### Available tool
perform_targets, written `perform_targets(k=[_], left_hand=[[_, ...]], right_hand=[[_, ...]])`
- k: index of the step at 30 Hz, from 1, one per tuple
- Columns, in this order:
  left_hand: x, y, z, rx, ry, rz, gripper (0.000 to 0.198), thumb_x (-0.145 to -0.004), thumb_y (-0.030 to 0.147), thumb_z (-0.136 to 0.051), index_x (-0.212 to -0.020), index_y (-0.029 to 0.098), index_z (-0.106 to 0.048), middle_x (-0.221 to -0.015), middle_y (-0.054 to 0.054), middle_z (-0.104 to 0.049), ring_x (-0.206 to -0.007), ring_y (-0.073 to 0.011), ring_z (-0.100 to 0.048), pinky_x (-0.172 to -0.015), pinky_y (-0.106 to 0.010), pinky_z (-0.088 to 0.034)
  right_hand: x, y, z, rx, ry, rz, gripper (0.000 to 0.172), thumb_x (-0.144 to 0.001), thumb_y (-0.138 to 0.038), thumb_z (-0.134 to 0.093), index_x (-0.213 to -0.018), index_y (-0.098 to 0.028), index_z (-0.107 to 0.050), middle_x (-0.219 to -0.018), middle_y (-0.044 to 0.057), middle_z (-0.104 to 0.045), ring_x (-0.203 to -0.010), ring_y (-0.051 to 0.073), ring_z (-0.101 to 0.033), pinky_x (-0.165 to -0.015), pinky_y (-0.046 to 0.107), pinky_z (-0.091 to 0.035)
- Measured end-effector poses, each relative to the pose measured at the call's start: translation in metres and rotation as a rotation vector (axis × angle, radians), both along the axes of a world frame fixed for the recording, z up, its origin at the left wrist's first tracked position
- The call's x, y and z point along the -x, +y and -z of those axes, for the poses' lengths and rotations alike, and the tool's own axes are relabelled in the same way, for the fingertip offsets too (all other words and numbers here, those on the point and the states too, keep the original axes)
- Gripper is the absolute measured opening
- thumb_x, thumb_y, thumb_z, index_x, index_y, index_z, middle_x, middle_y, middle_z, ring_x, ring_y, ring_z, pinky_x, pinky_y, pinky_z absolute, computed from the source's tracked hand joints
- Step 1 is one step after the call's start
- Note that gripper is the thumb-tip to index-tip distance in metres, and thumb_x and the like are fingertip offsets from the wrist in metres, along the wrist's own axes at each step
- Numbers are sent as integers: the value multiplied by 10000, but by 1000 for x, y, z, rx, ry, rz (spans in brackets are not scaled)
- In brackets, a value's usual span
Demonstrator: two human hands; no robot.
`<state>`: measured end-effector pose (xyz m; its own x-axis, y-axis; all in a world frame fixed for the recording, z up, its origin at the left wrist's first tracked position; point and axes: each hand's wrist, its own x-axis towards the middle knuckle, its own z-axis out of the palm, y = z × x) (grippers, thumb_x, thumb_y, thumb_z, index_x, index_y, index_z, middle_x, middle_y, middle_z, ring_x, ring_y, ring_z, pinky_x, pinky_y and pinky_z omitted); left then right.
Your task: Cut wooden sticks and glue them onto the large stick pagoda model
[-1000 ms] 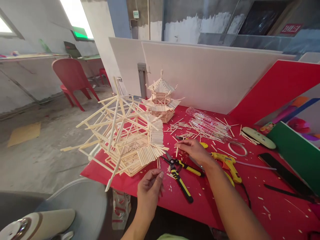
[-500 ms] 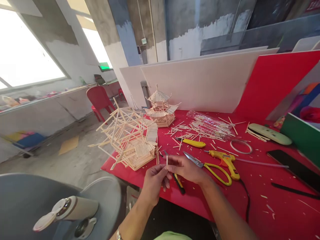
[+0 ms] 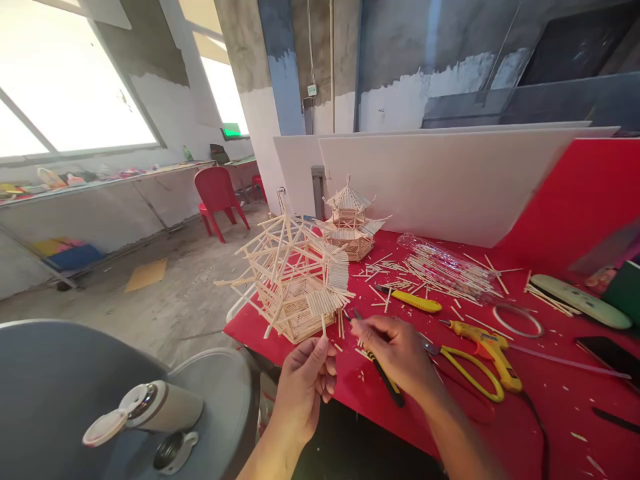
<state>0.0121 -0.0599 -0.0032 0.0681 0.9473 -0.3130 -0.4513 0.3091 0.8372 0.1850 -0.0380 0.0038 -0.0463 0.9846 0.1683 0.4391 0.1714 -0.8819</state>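
My left hand (image 3: 309, 373) pinches a short wooden stick (image 3: 324, 325) upright between thumb and fingers, in front of the half-built stick pavilion (image 3: 295, 287). To its right, my right hand (image 3: 393, 343) has its fingers curled together over a slim tool with a black and yellow handle (image 3: 387, 381). That tool's middle is hidden by the hand, and I cannot tell whether the fingers grip it. Just right of this hand lie scissors with yellow handles (image 3: 473, 373), their blades partly covered. The pavilion shows an open roof frame and some slatted panels.
A finished stick pagoda (image 3: 350, 217) stands behind. On the red table (image 3: 345, 383) lie a yellow utility knife (image 3: 415, 300), a glue gun (image 3: 487, 347), scattered sticks, a clear bag of sticks (image 3: 450, 267) and a phone (image 3: 607, 353). At left, a flask (image 3: 167, 405) rests on a grey chair.
My hands have come apart; the left keeps the stick while the right has drawn away to the right, over the black and yellow tool. The view has swung left.
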Motion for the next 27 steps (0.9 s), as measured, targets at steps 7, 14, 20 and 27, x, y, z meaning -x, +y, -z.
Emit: perform_targets(k=[7,14,20,27], left_hand=[[19,19,1,7,-33,-139,400,-678,501,-818,-729,144,-646,-531,47,-555,-372,-37,-441,-359,-155,-297],[16,35,2,-4,11,-155,429,-649,532,-812,-686,142,-636,-490,44,-547,-356,-45,-434,-358,-164,-294],[15,38,1,-1,31,-155,395,-668,503,-794,-649,142,-634,-466,43,-528,-345,-52,-431,-358,-173,-293],[14,43,3,-5,74,-157,388,-669,503,-785,-672,139,-652,-496,34,-555,-360,-58,-441,-360,-178,-290]], right_hand=[[45,-5,3,-28,-21,-163,259,-932,-398,-575,-832,-229,-743,-754,10,-663,-678,137,-577,-607,240,-409],[39,-9,4,41,-18,-159,256,-935,-399,-570,-843,-227,-737,-782,17,-663,-705,149,-596,-641,245,-440],[37,-8,3,53,-24,-183,280,-944,-416,-552,-837,-235,-738,-781,16,-657,-705,152,-599,-633,248,-438],[31,-6,6,40,-7,-189,265,-942,-405,-559,-835,-230,-727,-789,17,-665,-702,149,-599,-653,245,-444]])
